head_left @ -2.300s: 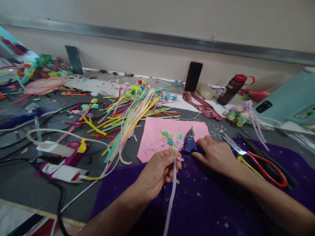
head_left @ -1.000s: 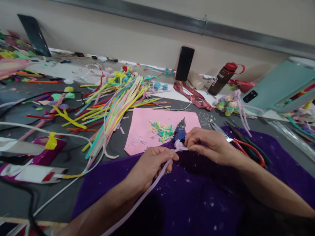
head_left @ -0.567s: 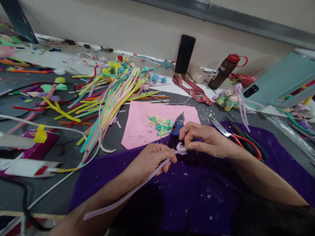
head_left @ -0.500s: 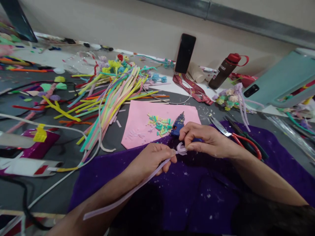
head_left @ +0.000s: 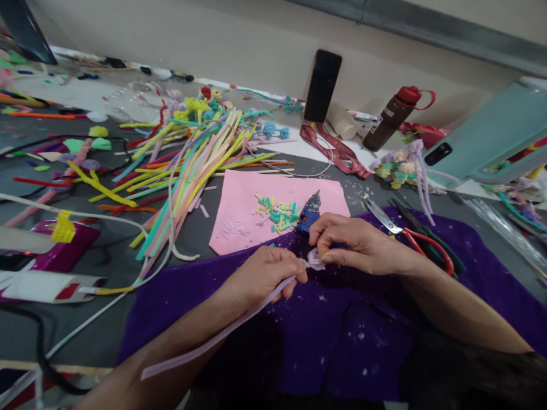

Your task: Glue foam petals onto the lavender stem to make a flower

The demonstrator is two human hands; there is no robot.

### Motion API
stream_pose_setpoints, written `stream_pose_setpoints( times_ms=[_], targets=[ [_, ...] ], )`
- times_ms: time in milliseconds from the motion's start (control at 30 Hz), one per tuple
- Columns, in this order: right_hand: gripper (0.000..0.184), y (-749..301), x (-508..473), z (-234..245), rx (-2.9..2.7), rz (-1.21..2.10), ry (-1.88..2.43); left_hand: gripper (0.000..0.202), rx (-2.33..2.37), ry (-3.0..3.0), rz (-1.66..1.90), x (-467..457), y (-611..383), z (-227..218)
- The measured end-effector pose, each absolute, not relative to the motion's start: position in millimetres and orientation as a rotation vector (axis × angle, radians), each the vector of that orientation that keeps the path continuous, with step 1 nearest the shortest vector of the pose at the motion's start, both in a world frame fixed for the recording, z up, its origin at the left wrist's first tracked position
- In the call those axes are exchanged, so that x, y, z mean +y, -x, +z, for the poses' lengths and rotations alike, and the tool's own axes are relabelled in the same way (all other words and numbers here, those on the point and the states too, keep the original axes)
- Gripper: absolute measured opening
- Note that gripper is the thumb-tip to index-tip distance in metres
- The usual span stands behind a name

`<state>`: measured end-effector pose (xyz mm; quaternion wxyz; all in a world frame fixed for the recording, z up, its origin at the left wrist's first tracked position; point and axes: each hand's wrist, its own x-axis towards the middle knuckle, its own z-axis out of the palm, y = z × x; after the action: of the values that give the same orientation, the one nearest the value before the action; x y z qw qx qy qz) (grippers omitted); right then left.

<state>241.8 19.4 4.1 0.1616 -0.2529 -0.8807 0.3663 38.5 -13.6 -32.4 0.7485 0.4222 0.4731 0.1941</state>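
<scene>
My left hand (head_left: 261,278) is closed around a long pale lilac pipe cleaner (head_left: 213,339) that trails down to the lower left. Its far end is curled into a small flower shape (head_left: 315,259), and my right hand (head_left: 358,245) pinches that curl between thumb and fingers. Both hands hover over a purple cloth (head_left: 342,336). A blue glue gun (head_left: 308,214) lies just behind my right hand, partly on a pink sheet (head_left: 248,216) strewn with small cut pieces (head_left: 277,213).
Several coloured pipe cleaners (head_left: 192,165) fan out at the left. Red-handled scissors (head_left: 410,236) lie to the right. A phone (head_left: 322,85), a brown bottle (head_left: 391,117) and a small flower bunch (head_left: 401,165) stand at the back. Cables and a magenta box (head_left: 60,256) sit left.
My right hand left the glue gun and took hold of the curled end of the pipe cleaner. My left hand tilted the stem towards the lower left. The view shifted downwards.
</scene>
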Motion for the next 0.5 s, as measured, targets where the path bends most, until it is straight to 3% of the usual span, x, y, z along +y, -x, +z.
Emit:
stream_pose_setpoints(
  times_ms=[500],
  targets=[
    [0.014, -240.9, 19.3, 4.4, -2.578, 1.071, 0.73, 0.02, 1.036, -0.984, 0.357, -12.6, -38.3, -28.9]
  ],
)
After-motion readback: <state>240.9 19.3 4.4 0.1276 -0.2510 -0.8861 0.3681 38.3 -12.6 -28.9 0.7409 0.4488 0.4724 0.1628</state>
